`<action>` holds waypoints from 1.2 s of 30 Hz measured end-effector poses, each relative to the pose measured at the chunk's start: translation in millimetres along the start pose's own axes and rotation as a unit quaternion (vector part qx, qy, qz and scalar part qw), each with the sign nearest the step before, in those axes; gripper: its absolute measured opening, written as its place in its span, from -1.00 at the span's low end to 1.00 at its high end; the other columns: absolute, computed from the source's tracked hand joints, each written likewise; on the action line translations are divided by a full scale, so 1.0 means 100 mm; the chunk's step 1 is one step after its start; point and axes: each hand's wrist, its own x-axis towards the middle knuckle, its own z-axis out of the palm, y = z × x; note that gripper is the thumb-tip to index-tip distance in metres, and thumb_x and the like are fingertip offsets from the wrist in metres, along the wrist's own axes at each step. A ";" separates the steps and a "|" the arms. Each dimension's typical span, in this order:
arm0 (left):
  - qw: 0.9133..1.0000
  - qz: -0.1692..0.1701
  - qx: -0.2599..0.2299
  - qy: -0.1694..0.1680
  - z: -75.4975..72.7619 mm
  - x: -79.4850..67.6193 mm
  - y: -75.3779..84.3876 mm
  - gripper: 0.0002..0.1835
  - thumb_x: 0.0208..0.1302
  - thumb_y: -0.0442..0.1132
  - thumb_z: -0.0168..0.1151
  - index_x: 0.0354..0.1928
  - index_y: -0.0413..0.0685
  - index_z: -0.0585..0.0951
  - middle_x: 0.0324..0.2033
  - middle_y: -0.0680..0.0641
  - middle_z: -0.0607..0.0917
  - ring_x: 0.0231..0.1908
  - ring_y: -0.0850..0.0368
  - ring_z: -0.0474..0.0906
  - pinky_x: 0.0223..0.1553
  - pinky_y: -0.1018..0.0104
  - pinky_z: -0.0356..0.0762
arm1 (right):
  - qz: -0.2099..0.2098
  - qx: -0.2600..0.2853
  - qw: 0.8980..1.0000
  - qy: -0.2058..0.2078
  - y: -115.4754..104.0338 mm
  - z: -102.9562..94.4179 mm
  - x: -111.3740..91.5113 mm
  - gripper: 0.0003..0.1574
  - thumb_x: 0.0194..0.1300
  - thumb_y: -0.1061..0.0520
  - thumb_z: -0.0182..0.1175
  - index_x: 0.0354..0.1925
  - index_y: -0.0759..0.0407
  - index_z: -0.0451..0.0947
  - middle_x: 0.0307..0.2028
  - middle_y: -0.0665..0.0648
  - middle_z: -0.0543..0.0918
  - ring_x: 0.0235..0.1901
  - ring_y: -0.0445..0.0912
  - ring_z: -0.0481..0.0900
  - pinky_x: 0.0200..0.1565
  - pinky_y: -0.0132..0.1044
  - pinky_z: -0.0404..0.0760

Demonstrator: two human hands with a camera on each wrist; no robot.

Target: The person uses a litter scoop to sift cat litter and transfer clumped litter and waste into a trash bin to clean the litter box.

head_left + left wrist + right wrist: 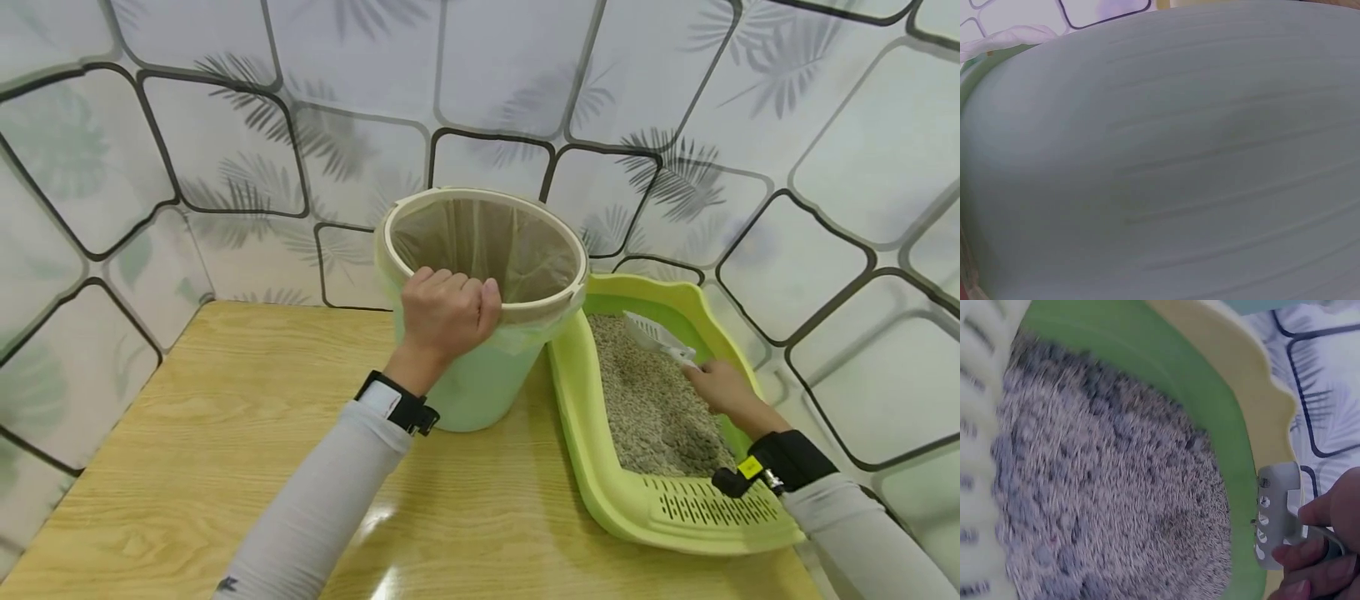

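Observation:
A light green trash bin (pixel 480 387) with a cream rim and a clear liner bag (pixel 480 242) stands tilted towards me. My left hand (pixel 448 312) grips the near rim with its fingers curled over it. The bin's ribbed wall (pixel 1179 156) fills most of the left wrist view. At the right, my right hand (pixel 722 387) holds a white slotted litter scoop (pixel 651 332) by its handle. Above the grainy litter (pixel 652 408) in a yellow-green litter box (pixel 588 442), the scoop looks bare of litter. The right wrist view shows the scoop (pixel 1279 512) beside the box's inner wall.
Under the bin and box lies a wood-grain table top (pixel 247 417). Pale patterned wall covering (pixel 360 158) rises behind and at both sides. The litter box stands close against the right wall, and its front ledge (pixel 712 508) is slotted.

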 end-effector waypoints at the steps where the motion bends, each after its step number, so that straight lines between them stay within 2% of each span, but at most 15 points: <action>1: 1.000 0.000 0.001 -0.001 0.01 0.00 0.00 -0.57 0.08 -0.20 -0.01 -0.85 0.05 0.10 -0.88 0.08 0.11 -0.82 0.16 0.04 -0.66 0.29 -0.01 | 0.005 0.040 0.999 -0.017 0.00 -0.01 -0.01 -0.39 0.40 -0.18 -0.25 -0.24 0.34 0.40 -0.71 -0.03 0.13 -0.71 -0.17 0.09 -0.55 -0.23 0.27; 3: 1.000 -0.001 0.001 -0.003 0.01 0.00 0.00 -0.56 0.10 -0.19 -0.03 -0.85 0.05 0.10 -0.87 0.08 0.12 -0.82 0.15 0.05 -0.66 0.29 -0.01 | 0.008 0.110 0.993 -0.046 0.01 -0.02 -0.03 -0.31 0.42 -0.17 -0.27 0.02 0.45 0.31 -0.71 -0.06 0.09 -0.72 -0.19 0.02 -0.55 -0.25 0.24; 5: 1.000 -0.001 0.003 -0.004 0.02 0.00 0.00 -0.56 0.12 -0.19 -0.04 -0.85 0.05 0.11 -0.87 0.08 0.12 -0.82 0.15 0.06 -0.66 0.29 -0.01 | 0.009 0.171 0.983 -0.070 0.00 -0.02 -0.05 -0.28 0.43 -0.14 -0.27 0.16 0.49 0.16 -0.70 -0.07 0.06 -0.72 -0.20 -0.02 -0.56 -0.27 0.20; 8: 1.000 -0.002 0.003 -0.003 0.02 0.00 0.00 -0.55 0.15 -0.18 -0.08 -0.85 0.05 0.10 -0.87 0.08 0.12 -0.82 0.15 0.05 -0.66 0.29 -0.01 | 0.010 0.224 0.970 -0.094 0.00 -0.03 -0.07 -0.38 0.44 -0.11 -0.28 0.09 0.42 0.20 -0.70 -0.07 0.04 -0.74 -0.21 -0.04 -0.57 -0.28 0.17; 11: 1.000 -0.001 0.000 -0.005 0.02 0.01 0.00 -0.56 0.14 -0.18 -0.05 -0.85 0.05 0.11 -0.87 0.08 0.12 -0.83 0.15 0.05 -0.67 0.29 -0.01 | 0.013 0.235 0.967 -0.099 -0.01 -0.04 -0.07 -0.40 0.44 -0.12 -0.27 0.07 0.40 0.20 -0.70 -0.07 0.03 -0.74 -0.20 -0.05 -0.56 -0.27 0.16; 14: 1.000 0.000 -0.002 -0.007 0.02 0.02 0.01 -0.55 0.14 -0.18 -0.05 -0.86 0.04 0.11 -0.88 0.08 0.13 -0.83 0.15 0.06 -0.67 0.29 -0.01 | 0.007 0.181 0.980 -0.077 -0.01 -0.05 -0.07 -0.32 0.44 -0.16 -0.31 0.12 0.44 0.18 -0.69 -0.05 0.03 -0.72 -0.18 -0.06 -0.55 -0.25 0.17; 16: 1.000 0.002 0.000 -0.005 0.02 0.02 0.01 -0.55 0.15 -0.18 -0.07 -0.86 0.04 0.11 -0.88 0.08 0.13 -0.83 0.15 0.06 -0.67 0.30 -0.01 | -0.007 0.084 0.996 -0.027 0.00 -0.05 -0.06 -0.31 0.42 -0.19 -0.34 -0.01 0.42 0.29 -0.69 -0.04 0.09 -0.72 -0.18 0.00 -0.57 -0.25 0.19; 18: 1.000 0.003 0.002 -0.002 0.01 0.03 0.01 -0.54 0.17 -0.17 -0.10 -0.86 0.03 0.11 -0.88 0.07 0.12 -0.84 0.15 0.06 -0.67 0.31 -0.01 | -0.025 -0.036 0.998 0.038 0.00 -0.04 -0.06 -0.36 0.42 -0.17 -0.38 -0.19 0.37 0.32 -0.68 0.02 0.17 -0.71 -0.14 0.09 -0.59 -0.23 0.21; 19: 1.000 0.003 0.002 -0.001 0.01 0.03 0.02 -0.54 0.16 -0.18 -0.10 -0.86 0.03 0.11 -0.88 0.07 0.12 -0.84 0.15 0.06 -0.67 0.31 -0.01 | -0.030 -0.093 0.992 0.073 0.00 -0.03 -0.07 -0.41 0.41 -0.16 -0.38 -0.28 0.34 0.29 -0.67 0.06 0.21 -0.71 -0.11 0.14 -0.61 -0.21 0.21; 21: 1.000 0.004 0.003 0.000 0.01 0.03 0.02 -0.55 0.15 -0.18 -0.09 -0.86 0.02 0.11 -0.88 0.07 0.12 -0.84 0.15 0.06 -0.67 0.31 -0.01 | -0.041 -0.188 0.972 0.136 0.00 -0.01 -0.09 -0.48 0.41 -0.11 -0.38 -0.40 0.29 0.21 -0.66 0.12 0.25 -0.73 -0.05 0.21 -0.66 -0.19 0.19; 24: 1.000 0.002 0.003 -0.004 0.00 0.03 0.01 -0.56 0.13 -0.19 -0.06 -0.86 0.02 0.12 -0.88 0.07 0.13 -0.83 0.14 0.06 -0.67 0.30 0.00 | -0.072 -0.261 0.944 0.189 -0.02 0.02 -0.13 -0.61 0.40 0.00 -0.32 -0.41 0.30 0.14 -0.69 0.16 0.24 -0.77 0.00 0.21 -0.70 -0.18 0.13; 27: 1.000 0.001 0.003 -0.007 -0.01 0.03 0.01 -0.56 0.12 -0.18 -0.04 -0.86 0.03 0.11 -0.88 0.07 0.13 -0.83 0.14 0.06 -0.67 0.30 0.00 | -0.100 -0.295 0.924 0.220 -0.04 0.05 -0.14 -0.66 0.39 0.06 -0.27 -0.43 0.29 0.11 -0.74 0.13 0.19 -0.81 0.00 0.17 -0.71 -0.19 0.09; 30: 1.000 0.000 0.003 -0.009 -0.01 0.03 0.00 -0.55 0.13 -0.18 -0.05 -0.86 0.04 0.11 -0.89 0.07 0.13 -0.84 0.14 0.06 -0.68 0.29 0.00 | -0.105 -0.301 0.919 0.231 -0.06 0.07 -0.13 -0.67 0.39 0.06 -0.26 -0.44 0.27 0.08 -0.74 0.12 0.17 -0.81 0.01 0.17 -0.71 -0.18 0.09; 33: 1.000 0.002 0.002 -0.009 -0.01 0.02 -0.01 -0.56 0.11 -0.18 -0.03 -0.86 0.04 0.11 -0.89 0.07 0.13 -0.84 0.14 0.05 -0.68 0.30 -0.01 | -0.088 -0.294 0.927 0.218 -0.08 0.06 -0.12 -0.65 0.39 0.04 -0.29 -0.42 0.29 0.09 -0.72 0.15 0.20 -0.79 0.03 0.19 -0.71 -0.17 0.11; 36: 1.000 0.003 0.001 -0.006 -0.01 0.01 -0.01 -0.56 0.08 -0.19 -0.01 -0.86 0.03 0.10 -0.88 0.07 0.11 -0.83 0.15 0.03 -0.68 0.31 -0.02 | -0.063 -0.249 0.949 0.182 -0.06 0.04 -0.09 -0.58 0.40 -0.02 -0.32 -0.38 0.32 0.16 -0.68 0.16 0.24 -0.76 0.01 0.22 -0.70 -0.18 0.16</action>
